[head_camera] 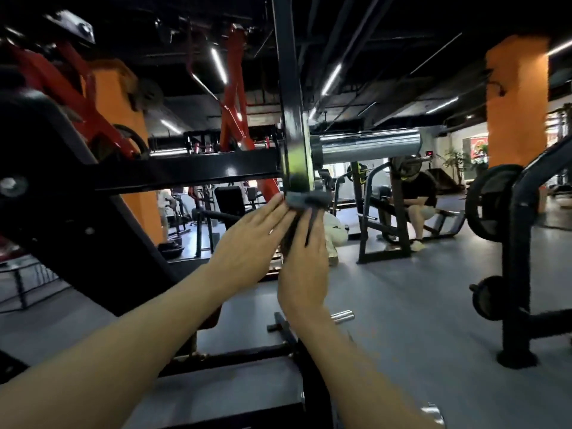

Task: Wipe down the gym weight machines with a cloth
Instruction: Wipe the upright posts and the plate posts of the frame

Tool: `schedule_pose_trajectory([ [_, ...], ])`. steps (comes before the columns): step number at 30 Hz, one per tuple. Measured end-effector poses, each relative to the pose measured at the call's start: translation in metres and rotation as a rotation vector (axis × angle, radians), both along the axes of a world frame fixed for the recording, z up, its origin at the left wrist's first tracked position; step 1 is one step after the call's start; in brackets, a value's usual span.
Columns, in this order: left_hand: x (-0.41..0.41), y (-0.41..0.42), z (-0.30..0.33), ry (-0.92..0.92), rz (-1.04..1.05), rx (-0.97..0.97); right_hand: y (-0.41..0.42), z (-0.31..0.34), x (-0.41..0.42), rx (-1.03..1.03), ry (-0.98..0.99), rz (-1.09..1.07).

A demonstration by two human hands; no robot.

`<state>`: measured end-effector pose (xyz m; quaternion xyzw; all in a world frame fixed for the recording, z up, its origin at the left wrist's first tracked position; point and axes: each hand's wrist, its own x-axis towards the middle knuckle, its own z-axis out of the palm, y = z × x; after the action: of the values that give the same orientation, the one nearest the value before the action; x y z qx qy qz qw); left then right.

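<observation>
Head view. At centre of the frame, a black upright post (291,119) of the weight machine, crossed by a black horizontal beam (185,171) running to the left. Just right of the post, a chrome weight sleeve (366,147). At the post's lower part, a grey cloth (305,201), bunched and pressed against the metal. Left hand (247,246), fingers long and nearly straight, touching the cloth's left edge. Right hand (305,267), fingers extended upward against the cloth from below; grip not plain. Mid-right, a seated person in black (416,193) on a bench. Upper right, an orange pillar (515,97). Far right, a plate rack (507,218).
</observation>
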<state>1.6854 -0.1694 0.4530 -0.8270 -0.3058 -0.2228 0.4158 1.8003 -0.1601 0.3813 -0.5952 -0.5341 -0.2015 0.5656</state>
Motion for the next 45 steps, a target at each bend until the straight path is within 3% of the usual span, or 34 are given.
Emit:
schedule_pose_trajectory([
  [5,0.008,0.001,-0.004,0.167,0.077,0.041,-0.017,-0.078,0.017,-0.258,0.151,0.224],
  [9,0.005,0.001,0.004,0.268,0.142,0.092,-0.015,-0.011,0.04,-0.122,0.283,0.522],
  [12,0.001,0.0,0.015,0.349,0.16,0.147,-0.016,0.054,0.06,-0.2,0.306,0.726],
  [15,0.0,-0.002,0.018,0.381,0.193,0.148,-0.021,0.066,0.069,-0.298,0.255,0.831],
  [19,0.007,-0.005,0.007,0.347,0.25,0.109,-0.034,0.007,0.063,-0.251,0.29,0.849],
  [23,0.017,-0.013,-0.001,0.31,0.322,0.1,-0.044,-0.076,0.067,-0.443,0.434,0.81],
  [25,0.022,-0.02,0.0,0.321,0.375,0.093,-0.045,-0.073,0.072,-0.498,0.425,0.815],
  [31,0.025,-0.027,-0.005,0.41,0.373,0.144,-0.021,0.014,0.063,-0.271,0.294,0.884],
  [35,0.026,-0.025,-0.032,0.429,0.335,0.138,-0.029,-0.053,0.06,-0.22,0.297,0.826],
  [41,0.037,-0.029,-0.077,0.583,0.308,0.067,-0.053,-0.192,0.048,-0.447,0.399,0.695],
  [45,0.052,-0.031,-0.084,0.677,0.304,0.069,-0.046,-0.16,0.055,-0.441,0.4,0.721],
])
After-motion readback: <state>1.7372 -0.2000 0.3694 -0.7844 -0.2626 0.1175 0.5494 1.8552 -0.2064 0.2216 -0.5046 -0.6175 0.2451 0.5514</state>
